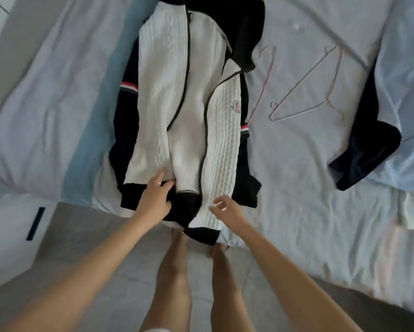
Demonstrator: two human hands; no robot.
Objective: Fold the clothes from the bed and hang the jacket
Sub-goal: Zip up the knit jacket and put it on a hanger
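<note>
Jacket (162, 104) is lying open on the bed (297, 176), stretching away beyond my left hand (156, 195), which is pressing its hem, fingers spread. My right hand (225, 208) is hovering beside it, empty and loosely curled. By tugging one side, I'm risking dragging it floorward.

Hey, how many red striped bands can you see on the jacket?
2. One red-and-white striped band crosses the dark sleeve on the left of the white cable-knit jacket; the other sits at the jacket's right edge. Others may be hidden underneath.
</note>
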